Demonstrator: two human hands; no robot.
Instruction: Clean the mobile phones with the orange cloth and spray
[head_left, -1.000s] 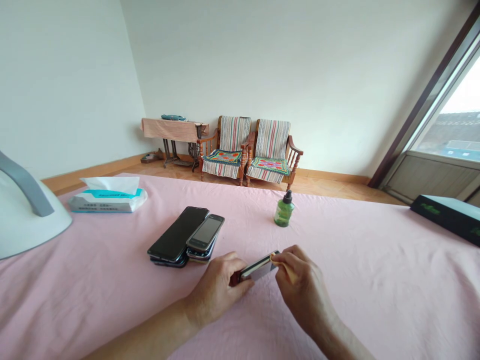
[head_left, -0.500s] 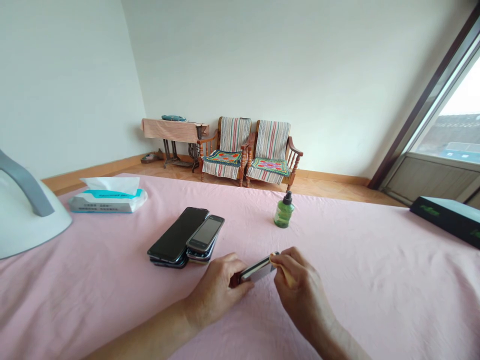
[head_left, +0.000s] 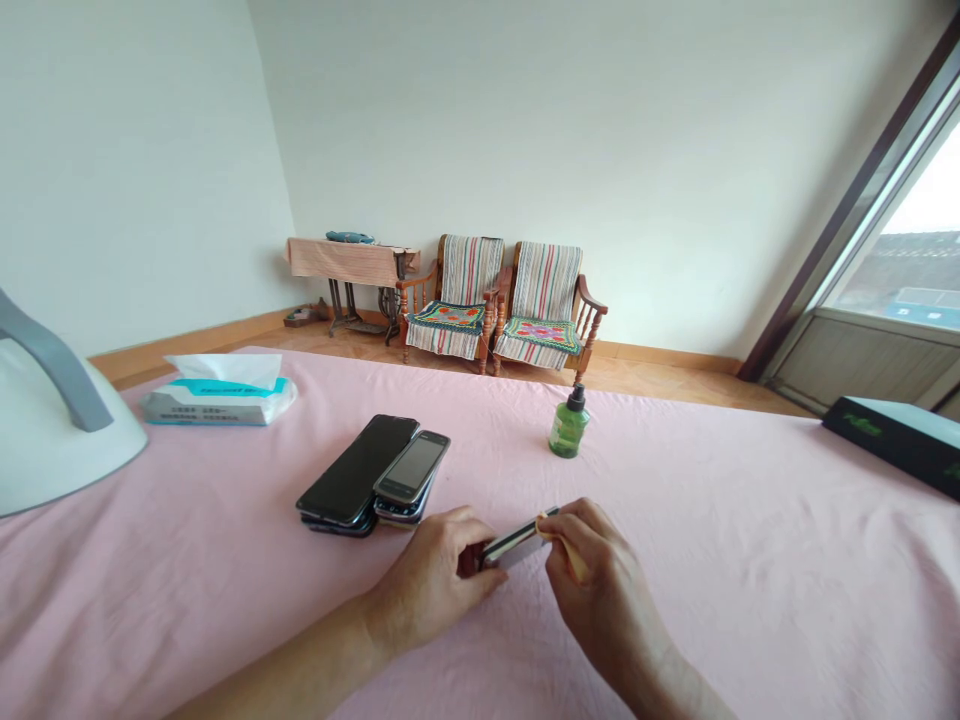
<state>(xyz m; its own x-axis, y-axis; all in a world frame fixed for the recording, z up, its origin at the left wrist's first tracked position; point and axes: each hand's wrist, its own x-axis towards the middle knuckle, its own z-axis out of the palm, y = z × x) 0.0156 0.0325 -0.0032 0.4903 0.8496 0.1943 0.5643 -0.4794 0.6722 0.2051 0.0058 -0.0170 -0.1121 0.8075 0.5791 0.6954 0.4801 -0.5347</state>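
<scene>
My left hand (head_left: 442, 565) grips one end of a mobile phone (head_left: 517, 545), which is tilted up on its long edge above the pink cloth. My right hand (head_left: 600, 560) is closed on a small yellowish cloth (head_left: 574, 558) and presses it against the phone's far right end. Most of the cloth is hidden in the fingers. Left of my hands lie two stacks of phones: a large black smartphone (head_left: 360, 472) tops one, and a smaller grey phone (head_left: 412, 467) tops the other, the stacks touching side by side.
A green pump bottle (head_left: 568, 428) stands beyond my right hand. At the left are a tissue pack (head_left: 221, 400) and a white object with a grey handle (head_left: 67, 430). A black box (head_left: 892, 440) sits at the right edge. Two wooden chairs (head_left: 540, 300) stand behind the pink-covered table (head_left: 712, 500).
My right hand and the cloth have shifted very slightly along the phone's edge, and the phone's tilt differs a little. The phone stacks and bottle have stayed in place.
</scene>
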